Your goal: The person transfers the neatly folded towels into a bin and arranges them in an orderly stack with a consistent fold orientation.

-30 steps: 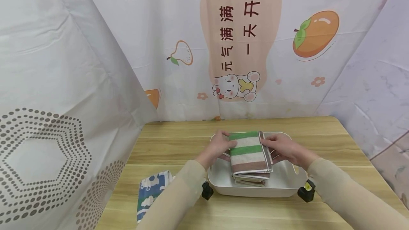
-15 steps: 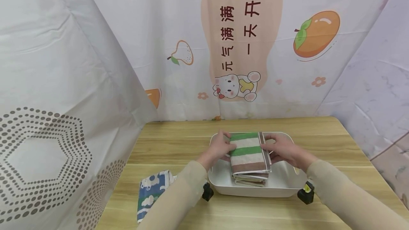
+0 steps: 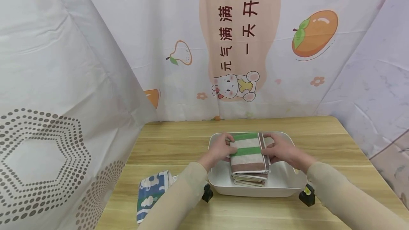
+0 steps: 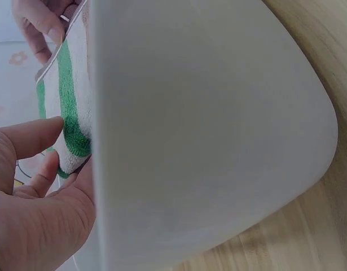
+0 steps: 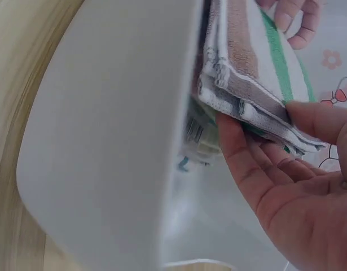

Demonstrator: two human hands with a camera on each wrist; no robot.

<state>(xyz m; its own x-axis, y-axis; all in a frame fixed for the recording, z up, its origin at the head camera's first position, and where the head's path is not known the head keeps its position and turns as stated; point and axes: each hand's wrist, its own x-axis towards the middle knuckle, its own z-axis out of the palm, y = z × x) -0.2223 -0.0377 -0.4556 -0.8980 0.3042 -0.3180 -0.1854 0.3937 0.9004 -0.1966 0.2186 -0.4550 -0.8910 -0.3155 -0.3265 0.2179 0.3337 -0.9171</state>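
Observation:
A folded striped towel (image 3: 246,159) in green, white and brown lies over other folded cloths (image 3: 250,181) inside a white basin (image 3: 255,191). My left hand (image 3: 219,148) grips its left edge, the thumb on top and fingers at the side and underneath, as the left wrist view shows. At the opposite edge my right hand (image 3: 282,149) pinches the towel between the thumb above and fingers below; in the right wrist view (image 5: 308,197) its folded layers show. Under the towel, part of a clear wrapper with a barcode (image 5: 194,130) is visible. The basin wall hides part of the towel in both wrist views.
A blue patterned towel (image 3: 150,192) lies on the wooden table (image 3: 172,141) left of the basin, partly behind my left sleeve (image 3: 183,194). A printed curtain (image 3: 179,91) hangs behind the table's back edge. The basin has a handle hole on its right side.
Both hands keep hold of the striped towel. They shift only slightly, and the towel's right edge sits a little further left and lower than a second ago.

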